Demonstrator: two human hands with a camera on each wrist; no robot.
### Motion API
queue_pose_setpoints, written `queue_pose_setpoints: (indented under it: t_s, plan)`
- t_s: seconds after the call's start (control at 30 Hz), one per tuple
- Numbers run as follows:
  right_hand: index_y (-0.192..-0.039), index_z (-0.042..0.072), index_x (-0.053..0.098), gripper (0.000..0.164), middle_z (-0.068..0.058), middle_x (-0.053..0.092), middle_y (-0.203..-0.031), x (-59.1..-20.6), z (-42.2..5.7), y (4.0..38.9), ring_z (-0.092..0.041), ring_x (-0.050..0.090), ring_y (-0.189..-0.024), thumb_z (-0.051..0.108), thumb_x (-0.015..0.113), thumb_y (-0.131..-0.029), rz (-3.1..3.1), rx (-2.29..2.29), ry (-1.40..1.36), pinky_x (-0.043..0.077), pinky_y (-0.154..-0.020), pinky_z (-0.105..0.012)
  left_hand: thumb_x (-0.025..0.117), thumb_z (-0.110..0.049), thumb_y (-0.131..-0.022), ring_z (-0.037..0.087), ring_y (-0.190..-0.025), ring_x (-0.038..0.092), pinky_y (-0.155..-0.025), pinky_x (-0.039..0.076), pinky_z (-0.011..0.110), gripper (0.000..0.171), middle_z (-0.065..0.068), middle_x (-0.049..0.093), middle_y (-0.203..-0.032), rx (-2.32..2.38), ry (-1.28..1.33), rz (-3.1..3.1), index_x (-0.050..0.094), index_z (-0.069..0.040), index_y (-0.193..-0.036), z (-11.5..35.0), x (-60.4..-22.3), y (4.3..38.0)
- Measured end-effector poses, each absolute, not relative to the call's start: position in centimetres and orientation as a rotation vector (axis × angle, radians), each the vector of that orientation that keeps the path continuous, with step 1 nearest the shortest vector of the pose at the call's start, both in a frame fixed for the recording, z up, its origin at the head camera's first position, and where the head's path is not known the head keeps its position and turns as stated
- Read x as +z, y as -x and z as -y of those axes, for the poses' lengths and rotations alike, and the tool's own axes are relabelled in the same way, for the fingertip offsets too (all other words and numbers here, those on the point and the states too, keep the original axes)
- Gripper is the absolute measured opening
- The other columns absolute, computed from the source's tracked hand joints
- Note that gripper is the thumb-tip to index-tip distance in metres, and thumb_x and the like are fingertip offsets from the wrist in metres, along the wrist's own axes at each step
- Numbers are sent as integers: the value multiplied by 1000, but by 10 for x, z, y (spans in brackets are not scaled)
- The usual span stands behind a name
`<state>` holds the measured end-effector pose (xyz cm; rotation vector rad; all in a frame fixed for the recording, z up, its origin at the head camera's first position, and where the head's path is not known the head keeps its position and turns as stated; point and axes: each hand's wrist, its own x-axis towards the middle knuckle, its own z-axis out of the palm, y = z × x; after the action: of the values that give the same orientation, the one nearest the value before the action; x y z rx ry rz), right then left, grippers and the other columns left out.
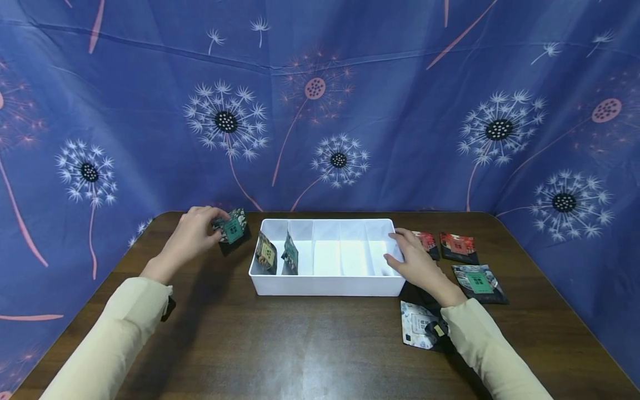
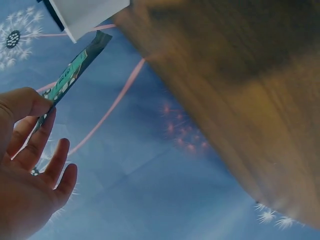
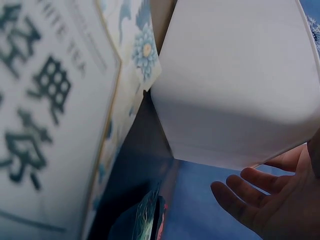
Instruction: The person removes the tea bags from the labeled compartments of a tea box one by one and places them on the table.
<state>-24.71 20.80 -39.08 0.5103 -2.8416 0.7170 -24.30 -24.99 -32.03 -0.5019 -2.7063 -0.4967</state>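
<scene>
My left hand [image 1: 199, 230] pinches a green and black tea sachet [image 1: 233, 228] between thumb and fingers, left of the white divided box [image 1: 327, 286]. In the left wrist view the sachet [image 2: 67, 77] appears nearly edge-on, its other fingers spread loosely. A yellow-labelled sachet [image 1: 266, 254] and a green sachet [image 1: 290, 255] stand upright in the box's left compartments. My right hand [image 1: 417, 264] rests at the box's right end, fingertips over the rim. In the right wrist view its fingers [image 3: 245, 195] extend loosely beside the box wall [image 3: 235, 85].
Right of the box lie two red sachets [image 1: 459, 247] [image 1: 426, 242] and a dark one with a green label [image 1: 480, 283]. A white tea sachet [image 1: 416, 326] lies below the right forearm. Blue dandelion-patterned cloth [image 1: 400, 139] hangs behind the wooden table [image 1: 280, 344].
</scene>
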Motion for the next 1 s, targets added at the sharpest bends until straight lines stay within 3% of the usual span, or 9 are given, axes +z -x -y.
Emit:
queue_pose_setpoints:
  t_s: [0.2, 1.0]
  plan:
    - [-130, -7, 42, 55, -26, 32, -137, -392, -208, 248, -41, 32, -126, 21, 61, -86, 2842, 719, -519, 31, -99, -58, 63, -2, -76, 40, -108, 46, -86, 31, 59, 27, 14, 64, -107, -482, 483, 2803, 64, -9, -102, 257, -335, 246]
    - [-129, -6, 43, 54, -25, 34, -136, -392, -206, 248, -40, 34, -125, 20, 61, -85, 2841, 712, -498, 33, -99, -57, 64, 6, -70, 35, -96, 55, -82, 38, 55, 30, 8, 66, -98, -422, 689, 2832, 63, -10, -95, 272, -367, 264]
